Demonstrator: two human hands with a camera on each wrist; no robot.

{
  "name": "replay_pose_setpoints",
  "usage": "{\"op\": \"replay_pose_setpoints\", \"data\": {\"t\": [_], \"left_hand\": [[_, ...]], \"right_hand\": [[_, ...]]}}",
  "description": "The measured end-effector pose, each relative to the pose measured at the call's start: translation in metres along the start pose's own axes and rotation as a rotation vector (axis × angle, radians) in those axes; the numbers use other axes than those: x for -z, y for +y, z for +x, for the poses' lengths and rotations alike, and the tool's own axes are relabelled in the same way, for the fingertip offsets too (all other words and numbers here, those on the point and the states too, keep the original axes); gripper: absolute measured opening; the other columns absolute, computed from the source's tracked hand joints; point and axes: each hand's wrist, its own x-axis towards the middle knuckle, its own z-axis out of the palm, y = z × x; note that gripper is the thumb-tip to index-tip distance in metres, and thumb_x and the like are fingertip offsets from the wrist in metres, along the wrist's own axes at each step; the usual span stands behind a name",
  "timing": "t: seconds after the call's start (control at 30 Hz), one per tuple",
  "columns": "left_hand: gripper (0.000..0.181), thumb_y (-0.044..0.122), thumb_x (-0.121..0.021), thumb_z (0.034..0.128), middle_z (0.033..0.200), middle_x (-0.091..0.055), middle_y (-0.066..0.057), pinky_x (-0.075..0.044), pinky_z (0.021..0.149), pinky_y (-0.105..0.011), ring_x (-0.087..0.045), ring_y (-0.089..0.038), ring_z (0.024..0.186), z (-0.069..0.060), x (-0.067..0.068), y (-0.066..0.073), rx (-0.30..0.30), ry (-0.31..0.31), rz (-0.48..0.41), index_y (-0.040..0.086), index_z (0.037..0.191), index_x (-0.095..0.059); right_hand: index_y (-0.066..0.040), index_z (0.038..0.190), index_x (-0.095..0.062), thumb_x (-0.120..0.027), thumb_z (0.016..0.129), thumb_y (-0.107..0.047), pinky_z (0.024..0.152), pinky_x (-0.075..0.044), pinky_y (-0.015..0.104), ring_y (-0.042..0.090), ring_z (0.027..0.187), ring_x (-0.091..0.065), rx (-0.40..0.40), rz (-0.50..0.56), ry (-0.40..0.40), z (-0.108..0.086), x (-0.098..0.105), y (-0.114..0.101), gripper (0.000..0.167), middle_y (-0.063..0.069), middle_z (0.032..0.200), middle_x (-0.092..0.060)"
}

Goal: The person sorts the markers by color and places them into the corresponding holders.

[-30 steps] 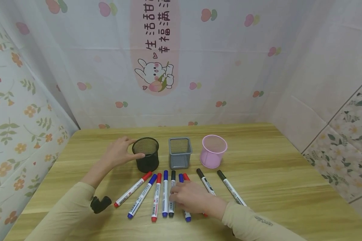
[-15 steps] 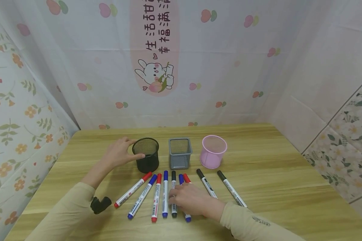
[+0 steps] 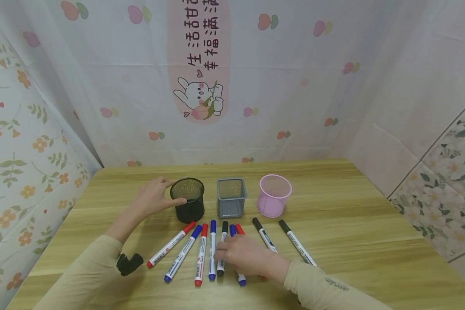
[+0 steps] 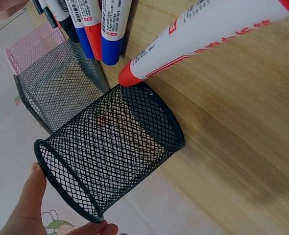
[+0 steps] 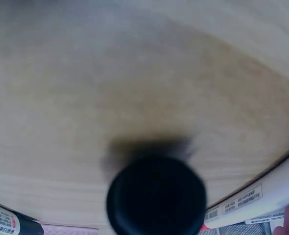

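My left hand [image 3: 154,199] holds the black round mesh pen holder [image 3: 190,209] by its rim, thumb and fingers on either side. In the left wrist view the fingertips touch that rim. Among the fanned-out markers, my right hand [image 3: 245,254] pinches a black-capped whiteboard marker [image 3: 221,268], which lies near the middle of the row. The hand partly covers a blue-capped marker [image 3: 241,280] and a red-capped marker [image 3: 239,228]. To its left lies another blue-capped marker [image 3: 212,247]. A dark round shape [image 5: 156,198], blurred, fills the lower middle of the right wrist view.
A grey square mesh holder [image 3: 231,207] and a pink round one [image 3: 271,204] stand right of the black holder. Red-capped [image 3: 170,245] and blue-capped [image 3: 183,254] markers lie at left, two black-capped ones [image 3: 297,243] at right. A patterned curtain [image 3: 294,86] hangs behind the table.
The black-capped marker under my right hand has tilted slightly, its cap end shifting right and its lower end left. The right hand moves only a little; my left hand stays on the holder.
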Motion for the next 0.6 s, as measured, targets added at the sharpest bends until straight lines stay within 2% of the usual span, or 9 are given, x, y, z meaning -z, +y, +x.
{"op": "replay_pose_setpoints", "data": {"t": [0.13, 0.37, 0.47, 0.6], "left_hand": [[0.075, 0.054, -0.062, 0.0722, 0.116, -0.048, -0.024, -0.038, 0.079, -0.053, -0.046, -0.040, 0.102, 0.000, 0.000, 0.001, 0.000, -0.004, 0.004, -0.002, 0.120, -0.051], [0.074, 0.052, -0.063, 0.0728, 0.117, -0.047, -0.025, -0.037, 0.081, -0.054, -0.045, -0.041, 0.103, 0.000, 0.002, 0.002, 0.002, -0.003, -0.011, -0.003, 0.120, -0.051], [0.074, 0.053, -0.062, 0.0727, 0.117, -0.047, -0.025, -0.036, 0.082, -0.055, -0.044, -0.041, 0.105, 0.000, 0.002, 0.002, 0.005, -0.007, -0.013, -0.003, 0.120, -0.051], [0.075, 0.053, -0.062, 0.0729, 0.118, -0.046, -0.026, -0.035, 0.082, -0.056, -0.043, -0.041, 0.105, 0.000, 0.002, 0.002, 0.008, -0.012, -0.013, -0.003, 0.121, -0.050]], "right_hand": [[-0.019, 0.107, -0.059, -0.065, 0.079, -0.014, 0.079, -0.040, 0.018, 0.006, 0.090, -0.053, 0.013, 0.043, 0.073, -0.001, 0.003, 0.004, 0.029, -0.008, 0.102, -0.058], [-0.013, 0.108, -0.057, -0.059, 0.084, -0.012, 0.080, -0.040, 0.016, 0.006, 0.093, -0.055, -0.008, 0.161, 0.281, -0.002, 0.014, 0.011, 0.024, -0.005, 0.103, -0.060], [-0.013, 0.107, -0.058, -0.060, 0.083, -0.012, 0.075, -0.041, 0.014, 0.004, 0.087, -0.056, -0.045, 0.221, 0.348, -0.004, 0.022, 0.012, 0.024, -0.005, 0.101, -0.061], [-0.010, 0.106, -0.058, -0.061, 0.083, -0.013, 0.066, -0.041, 0.011, 0.001, 0.077, -0.055, -0.107, 0.353, 0.426, -0.005, 0.030, 0.015, 0.024, -0.004, 0.091, -0.062]]}}
